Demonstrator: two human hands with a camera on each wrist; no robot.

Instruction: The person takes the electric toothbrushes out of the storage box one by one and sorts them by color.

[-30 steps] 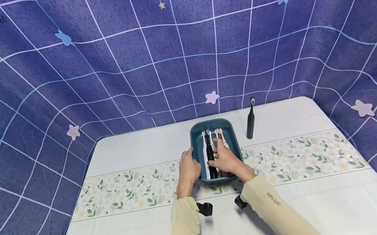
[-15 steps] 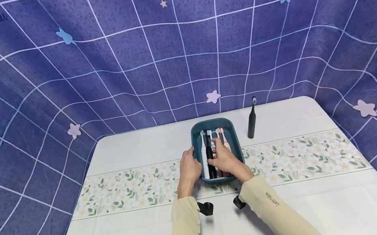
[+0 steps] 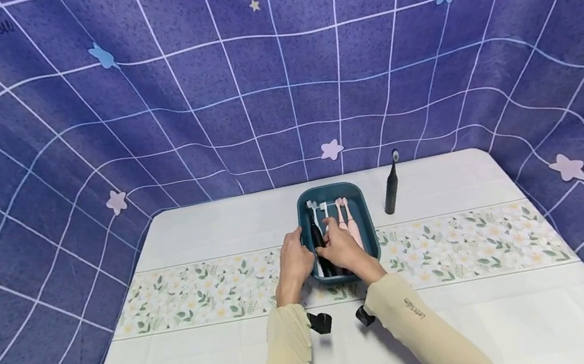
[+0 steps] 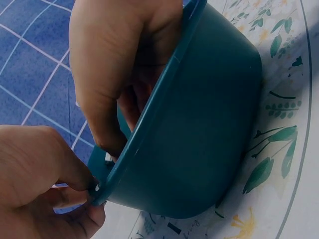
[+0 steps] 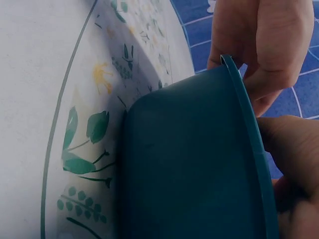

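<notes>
A dark teal plastic bin [image 3: 330, 191] stands on the table with several electric toothbrushes lying in it. My left hand [image 3: 295, 260] pinches the bin's left rim between thumb and fingers, plain in the left wrist view. My right hand [image 3: 344, 249] reaches down inside, thumb across a black electric toothbrush [image 3: 316, 235] and fingers curled at its right side. That toothbrush lies along the left wall, overlapping a white one. Pink toothbrushes [image 3: 354, 229] lie at the right, and a white brush head [image 3: 324, 208] shows between. My right hand covers the handles in the middle.
Behind the bin to the right, another black electric toothbrush [image 3: 392, 192] stands upright on the white tablecloth [image 3: 208, 226]. A floral band [image 3: 195, 294] crosses the cloth under the bin. A blue-purple curtain [image 3: 203, 120] hangs round the table's back and sides.
My right hand has shifted left inside the bin, and the black toothbrush has moved left with it, over the white one. More of the pink toothbrushes shows. My left hand stays on the rim.
</notes>
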